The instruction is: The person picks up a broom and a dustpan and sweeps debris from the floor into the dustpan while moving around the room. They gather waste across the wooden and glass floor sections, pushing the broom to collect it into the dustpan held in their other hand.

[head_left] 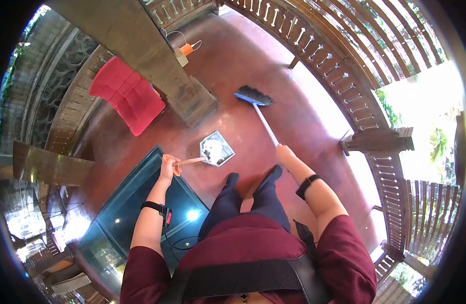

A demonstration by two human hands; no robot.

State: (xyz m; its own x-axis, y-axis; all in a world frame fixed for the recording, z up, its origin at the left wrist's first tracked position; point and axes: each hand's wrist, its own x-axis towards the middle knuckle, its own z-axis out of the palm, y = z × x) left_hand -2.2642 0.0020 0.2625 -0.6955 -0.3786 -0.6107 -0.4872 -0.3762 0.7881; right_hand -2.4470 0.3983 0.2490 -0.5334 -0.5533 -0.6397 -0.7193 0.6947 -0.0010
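Observation:
My left hand [168,166] is closed around the wooden handle [192,160] of a metal dustpan [226,145]. Something orange [177,168], perhaps a cloth or a strap, shows at those fingers. The dustpan rests on the red floor in front of my feet, with whitish and dark bits in it. My right hand [286,153] grips the pale pole of a broom [265,123]. Its blue head with dark bristles [254,95] lies on the floor ahead, beyond the dustpan and apart from it.
A glass-topped table [142,202] stands close by my left side. Farther ahead are a thick wooden post [187,96] and a red cushioned chair [129,96]. An orange plug [186,49] with a white cord is beside the post. A wooden railing [324,61] curves along the right.

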